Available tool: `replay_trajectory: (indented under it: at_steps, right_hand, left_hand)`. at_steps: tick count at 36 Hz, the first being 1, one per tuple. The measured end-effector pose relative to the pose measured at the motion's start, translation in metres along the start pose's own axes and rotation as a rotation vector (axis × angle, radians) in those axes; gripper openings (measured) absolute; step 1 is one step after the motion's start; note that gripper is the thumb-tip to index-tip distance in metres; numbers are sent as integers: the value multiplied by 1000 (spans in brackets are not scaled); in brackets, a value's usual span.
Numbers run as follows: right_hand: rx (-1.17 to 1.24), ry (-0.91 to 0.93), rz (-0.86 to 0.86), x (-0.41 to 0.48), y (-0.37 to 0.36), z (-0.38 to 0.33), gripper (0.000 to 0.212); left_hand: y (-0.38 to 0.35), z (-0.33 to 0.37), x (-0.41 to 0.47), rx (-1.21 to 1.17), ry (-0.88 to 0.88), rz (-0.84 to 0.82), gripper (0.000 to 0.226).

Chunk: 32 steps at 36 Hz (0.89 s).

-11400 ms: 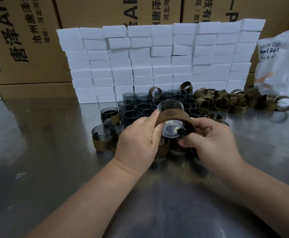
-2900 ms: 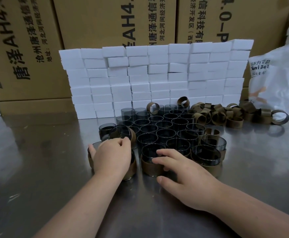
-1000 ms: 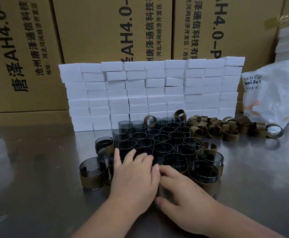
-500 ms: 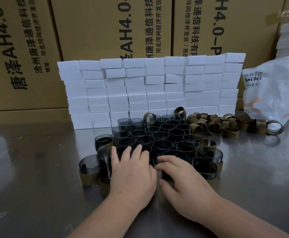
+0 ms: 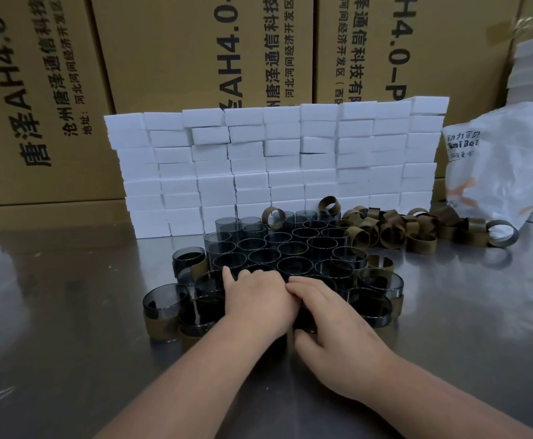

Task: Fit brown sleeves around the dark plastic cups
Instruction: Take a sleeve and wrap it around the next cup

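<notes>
- Left hand (image 5: 258, 301): fingers bent down onto the packed dark cups (image 5: 290, 248), tips hidden. Whether they hold anything cannot be told.
- Right hand (image 5: 334, 318): fingers and thumb close round the near cup (image 5: 304, 321) directly beneath them.
- Loose brown sleeves (image 5: 395, 231) lie well beyond the fingers, to the right.
- Recommendation: lift one cup clear without jostling its neighbours, then slide a sleeve on squarely.

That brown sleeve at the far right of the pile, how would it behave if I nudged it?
The sleeve would probably roll: it rests on its curved side on the smooth metal table. It likely weighs little and squashes, being a thin open band; others in the pile look bent.
</notes>
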State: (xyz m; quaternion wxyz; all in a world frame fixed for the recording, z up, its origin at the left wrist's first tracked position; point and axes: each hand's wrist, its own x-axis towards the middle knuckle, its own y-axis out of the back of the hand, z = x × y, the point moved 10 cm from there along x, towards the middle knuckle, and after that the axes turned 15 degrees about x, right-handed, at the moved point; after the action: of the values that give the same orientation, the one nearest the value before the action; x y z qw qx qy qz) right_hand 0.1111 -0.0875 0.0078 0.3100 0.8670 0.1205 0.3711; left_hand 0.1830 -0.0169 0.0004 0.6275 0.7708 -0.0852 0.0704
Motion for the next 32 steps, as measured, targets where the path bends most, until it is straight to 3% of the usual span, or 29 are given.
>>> replay_trajectory:
  at_steps: [5,10,16,20,24,27,32]
  right_hand:
    - [18,1,-14,0,-4,2,64]
    - [2,4,-7,0,-4,1,65]
    - [26,27,6,-1,-2,-3,67]
    - [83,70,96,-1,8,-10,73]
    - [92,115,230,-4,23,-15,85]
    - [84,109,266,-6,26,-15,93]
    - [71,65,279,-6,27,-13,96]
  left_hand:
    - [11,-5,-2,-74,55,176,26]
    - [19,-10,-7,-234,72,349,38]
    - [51,-18,-32,-447,56,723,36]
    - [69,-23,-49,-572,60,860,27]
    - [90,-29,-72,-723,6,993,34]
    - [86,-39,-80,-1053,11,946,23]
    - [30,-41,-69,-1777,140,604,26]
